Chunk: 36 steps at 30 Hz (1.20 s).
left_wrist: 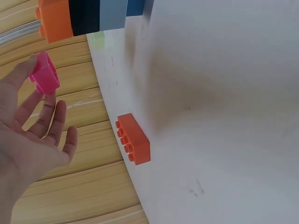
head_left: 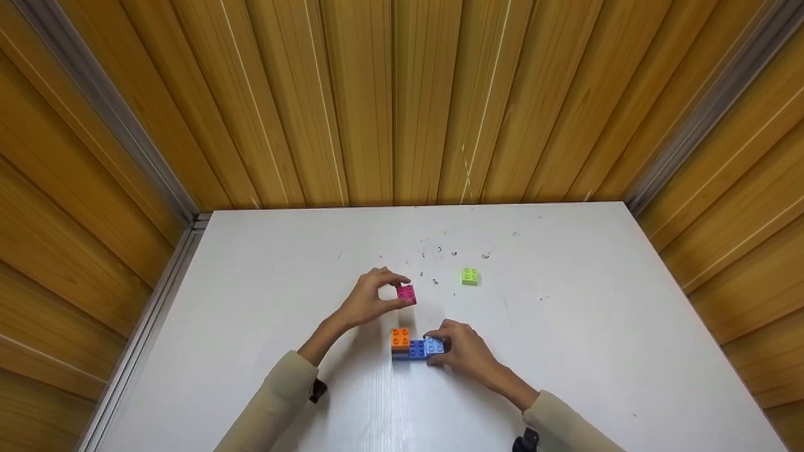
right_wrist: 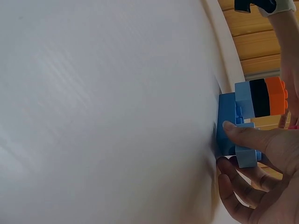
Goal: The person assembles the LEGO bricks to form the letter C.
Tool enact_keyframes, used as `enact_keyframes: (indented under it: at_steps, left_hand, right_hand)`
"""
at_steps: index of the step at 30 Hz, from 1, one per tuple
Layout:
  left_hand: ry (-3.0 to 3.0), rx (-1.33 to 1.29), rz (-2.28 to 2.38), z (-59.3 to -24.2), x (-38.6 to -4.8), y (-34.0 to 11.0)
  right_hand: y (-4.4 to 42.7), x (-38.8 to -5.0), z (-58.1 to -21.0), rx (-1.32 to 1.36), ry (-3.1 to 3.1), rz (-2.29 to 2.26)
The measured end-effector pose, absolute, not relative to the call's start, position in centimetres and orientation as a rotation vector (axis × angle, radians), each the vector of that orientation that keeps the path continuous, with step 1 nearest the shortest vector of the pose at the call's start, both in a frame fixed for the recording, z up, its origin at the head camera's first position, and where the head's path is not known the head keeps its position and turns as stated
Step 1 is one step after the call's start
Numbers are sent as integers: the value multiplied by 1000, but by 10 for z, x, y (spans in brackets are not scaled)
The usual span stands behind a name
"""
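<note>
On the white table [head_left: 565, 376], a green block [head_left: 469, 277] and dark specks [head_left: 485, 255] lie toward its far edge; an orange-red block [left_wrist: 133, 140] also lies on it. A wooden wall [head_left: 402, 107] rises behind the table, a metal rail [head_left: 143, 326] along its left side.

Bright, fairly even light fills the head view, where a pale sheen runs down the white table [head_left: 565, 351] at six o'clock, soft shadow spreads beneath the left hand [head_left: 366, 301] toward seven, and the wooden walls [head_left: 370, 107] splay outward at the edges. The left wrist view is dimmer, with a blurry brownish shadow near centre and the green brick [left_wrist: 98, 40] hazy at eleven. The right wrist view is greyer, with faint glare between nine and ten and the table's edge [right_wrist: 225, 42] bowed near two
</note>
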<state>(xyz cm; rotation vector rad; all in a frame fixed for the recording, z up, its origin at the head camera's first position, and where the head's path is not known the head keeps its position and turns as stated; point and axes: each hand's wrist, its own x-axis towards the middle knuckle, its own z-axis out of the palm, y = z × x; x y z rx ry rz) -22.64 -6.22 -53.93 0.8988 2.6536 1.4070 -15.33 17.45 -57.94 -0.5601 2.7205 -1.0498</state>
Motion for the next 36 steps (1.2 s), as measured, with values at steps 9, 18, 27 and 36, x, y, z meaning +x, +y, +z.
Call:
enact_keyframes:
  at_steps: [9, 18, 27, 36]
  left_hand:
    - [2534, 934, 1326, -534, -196, -82]
    - [2486, 949, 1293, -540, -180, -86]
    - [2500, 893, 1361, -542, -176, -81]
    - [2608, 851, 1232, -542, -172, -78]
  right_hand:
    - [175, -153, -580, -593, 2736, -1037]
    - [175, -152, -580, -615, 2761, -1027]
    - [174, -155, -577, -602, 2756, -1042]
    - [175, -154, -583, -612, 2736, -1087]
